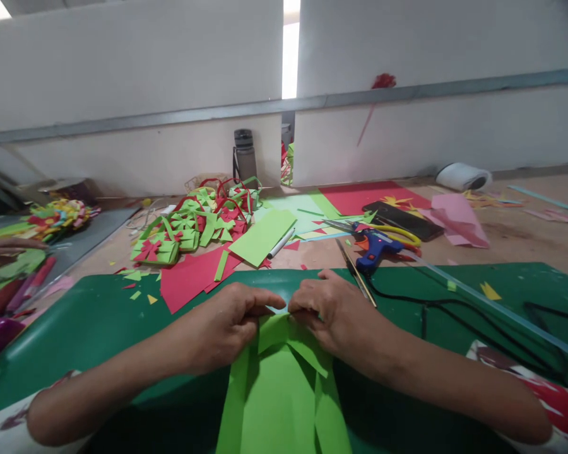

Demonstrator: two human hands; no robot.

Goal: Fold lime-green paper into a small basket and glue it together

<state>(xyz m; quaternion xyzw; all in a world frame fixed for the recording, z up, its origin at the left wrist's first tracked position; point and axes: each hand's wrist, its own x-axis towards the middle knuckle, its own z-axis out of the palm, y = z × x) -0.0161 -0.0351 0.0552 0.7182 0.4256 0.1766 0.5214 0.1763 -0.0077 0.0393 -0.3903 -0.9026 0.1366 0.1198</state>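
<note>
The fingers (265, 297) of the left hand (227, 328) and those of the right hand (329, 309) pinch the far edge of a green paper (279, 403), the two sets almost meeting. The paper is bright lime, plain and matte, and lies lengthwise between the forearms, its near end running out of view. Its long sides are folded into flaps, the right one standing slightly loose, and at the far end a short strip is turned down, its right corner lifting away and casting a shadow. Beneath spreads a dark green mat (137, 309). Just beyond the hands, a brush (355, 271) lies near a blue glue gun (376, 248); to the left are red paper (189, 277) and a heap of green and red paper bags (170, 243). Farther back, a bottle (245, 154) stands upright against a white wall (137, 57).
</note>
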